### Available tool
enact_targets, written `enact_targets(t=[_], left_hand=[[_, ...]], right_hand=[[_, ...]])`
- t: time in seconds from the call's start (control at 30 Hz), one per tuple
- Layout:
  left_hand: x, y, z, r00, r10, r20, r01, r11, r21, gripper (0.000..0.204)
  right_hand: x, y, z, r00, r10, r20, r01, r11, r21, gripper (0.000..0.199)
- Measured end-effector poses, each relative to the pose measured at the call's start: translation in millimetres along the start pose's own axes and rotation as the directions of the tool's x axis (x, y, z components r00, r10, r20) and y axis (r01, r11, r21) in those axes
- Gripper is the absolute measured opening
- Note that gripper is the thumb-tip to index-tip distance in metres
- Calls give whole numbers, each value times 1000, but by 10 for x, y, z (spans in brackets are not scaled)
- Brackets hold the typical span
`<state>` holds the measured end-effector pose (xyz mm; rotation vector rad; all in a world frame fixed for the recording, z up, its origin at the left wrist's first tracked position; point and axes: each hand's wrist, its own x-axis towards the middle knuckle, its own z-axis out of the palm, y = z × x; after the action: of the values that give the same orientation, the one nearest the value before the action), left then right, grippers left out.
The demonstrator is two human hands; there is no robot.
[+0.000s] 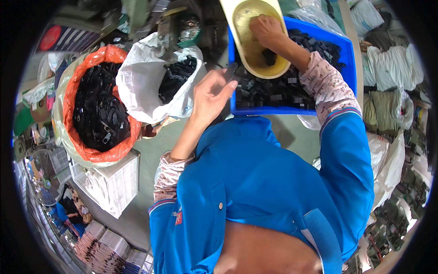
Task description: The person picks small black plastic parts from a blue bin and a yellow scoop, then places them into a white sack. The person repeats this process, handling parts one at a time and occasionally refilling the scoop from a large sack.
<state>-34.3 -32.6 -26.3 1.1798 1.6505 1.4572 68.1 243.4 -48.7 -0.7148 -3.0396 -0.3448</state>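
A blue plastic crate (337, 45) full of small black plastic parts (269, 89) sits in front of me. Inside it lies a yellow scoop (251, 41). My right hand (267, 29) reaches into the scoop and closes on black parts there. My left hand (211, 96) hovers at the crate's near left corner, fingers pinched on a single black part (230, 72).
To the left stands a white sack (137, 86) holding black parts, and a larger orange-lined sack (80, 82) filled with black parts. A white crate (114, 182) sits below it. Bagged goods (388, 68) pile up on the right.
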Motion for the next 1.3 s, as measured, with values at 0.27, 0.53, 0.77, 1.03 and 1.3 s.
enact_targets(t=[0.27,0.53,0.77,1.03,1.3], left_hand=[[37,-33,-709,990,-141,-20,134,970,-204,22],[212,37,-1164,999,38,-35,-39,999,-19,22],[289,-4,-1572,994,101,31,-105,981,163,21],[445,44,-1962,962,241,126,-272,863,426,25],[787,-49,-2349,830,468,303,-557,659,506,31]], right_hand=[[-300,-127,-899,980,10,199,-192,-229,954,25],[-178,-1021,-972,996,5,85,-79,-318,945,25],[66,-1411,-1022,993,68,98,-84,-194,978,26],[335,-1805,-1078,990,135,47,-37,-78,996,23],[599,-2062,-980,952,279,-125,127,11,992,24]])
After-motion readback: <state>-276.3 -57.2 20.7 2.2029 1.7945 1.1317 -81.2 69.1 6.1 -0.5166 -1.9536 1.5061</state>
